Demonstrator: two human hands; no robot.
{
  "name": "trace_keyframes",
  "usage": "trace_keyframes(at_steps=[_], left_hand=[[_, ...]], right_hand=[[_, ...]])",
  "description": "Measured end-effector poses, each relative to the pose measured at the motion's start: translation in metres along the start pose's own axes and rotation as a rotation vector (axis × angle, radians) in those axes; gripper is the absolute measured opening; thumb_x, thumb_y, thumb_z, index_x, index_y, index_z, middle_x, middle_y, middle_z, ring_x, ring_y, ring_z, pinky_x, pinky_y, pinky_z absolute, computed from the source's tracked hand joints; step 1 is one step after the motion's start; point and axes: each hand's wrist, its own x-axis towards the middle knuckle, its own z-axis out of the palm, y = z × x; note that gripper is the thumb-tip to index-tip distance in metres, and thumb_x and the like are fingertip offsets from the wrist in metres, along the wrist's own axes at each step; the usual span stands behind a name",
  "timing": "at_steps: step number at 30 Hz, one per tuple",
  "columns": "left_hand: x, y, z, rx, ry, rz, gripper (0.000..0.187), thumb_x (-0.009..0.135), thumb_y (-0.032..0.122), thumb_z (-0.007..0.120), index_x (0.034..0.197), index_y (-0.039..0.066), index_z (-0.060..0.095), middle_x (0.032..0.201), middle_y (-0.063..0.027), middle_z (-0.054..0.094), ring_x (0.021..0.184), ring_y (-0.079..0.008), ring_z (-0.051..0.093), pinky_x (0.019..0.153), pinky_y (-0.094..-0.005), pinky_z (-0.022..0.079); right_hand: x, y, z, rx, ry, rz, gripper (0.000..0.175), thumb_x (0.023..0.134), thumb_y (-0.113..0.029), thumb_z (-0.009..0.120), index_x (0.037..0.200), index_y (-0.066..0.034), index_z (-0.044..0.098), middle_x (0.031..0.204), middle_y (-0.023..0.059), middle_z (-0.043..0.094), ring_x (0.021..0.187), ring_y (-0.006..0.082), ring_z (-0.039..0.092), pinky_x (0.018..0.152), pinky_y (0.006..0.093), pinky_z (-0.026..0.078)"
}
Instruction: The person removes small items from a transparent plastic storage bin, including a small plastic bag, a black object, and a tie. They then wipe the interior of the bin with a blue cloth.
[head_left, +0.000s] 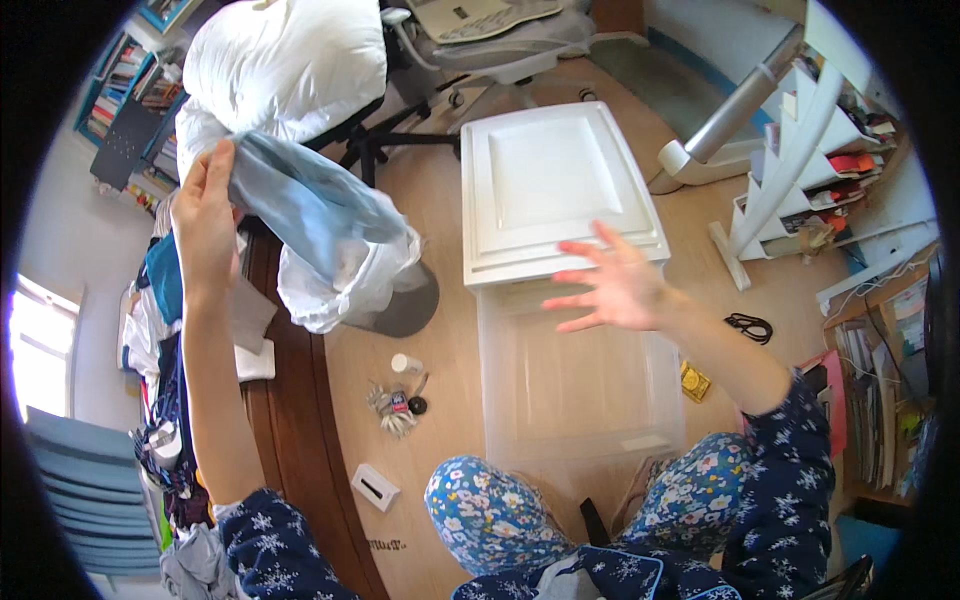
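Note:
My left hand (208, 210) is raised and pinches one end of a pale blue-grey cloth (307, 191). The cloth, partly blurred, hangs down toward the mouth of a grey trash bin (409, 304) with a white plastic liner (307, 296) folded over its rim. Whether the cloth touches the liner I cannot tell. My right hand (607, 285) has its fingers spread and holds nothing. It hovers above the front of a white plastic drawer unit (555, 176). Below it a clear drawer (577, 390) is pulled out toward my knees, and I see nothing in it.
On the floor lie a white bottle (406, 364), a coiled black cable (750, 328), a yellow packet (694, 381) and a small white box (376, 487). A white duvet (289, 67) covers a chair at the back. Clothes (165, 270) are piled at left; a white shelf rack (806, 172) stands at right.

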Motion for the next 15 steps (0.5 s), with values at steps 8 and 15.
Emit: trace_keyframes(at_steps=[8,15], left_hand=[[-0.089,-0.033,0.091,0.102,-0.132,0.043,0.027,0.099,0.029,0.061,0.1,0.004,0.07,0.076,0.0072,0.06,0.063,0.0017,0.044,0.055,-0.0159,0.034],[-0.222,-0.11,0.205,0.246,-0.585,0.432,0.025,0.096,0.015,0.06,0.116,0.001,0.065,0.126,-0.019,0.061,0.11,-0.0282,0.063,0.089,-0.0365,0.052]], right_hand=[[0.049,0.024,0.006,0.198,-0.308,0.022,0.095,0.082,-0.087,0.02,0.155,-0.0266,0.019,0.16,0.011,0.021,0.14,0.0429,0.031,0.103,0.0697,0.035],[0.033,0.071,-0.041,0.279,-0.27,0.08,0.075,0.09,-0.074,0.036,0.128,-0.013,0.058,0.12,0.0099,0.065,0.101,0.0294,0.065,0.088,0.054,0.051]])
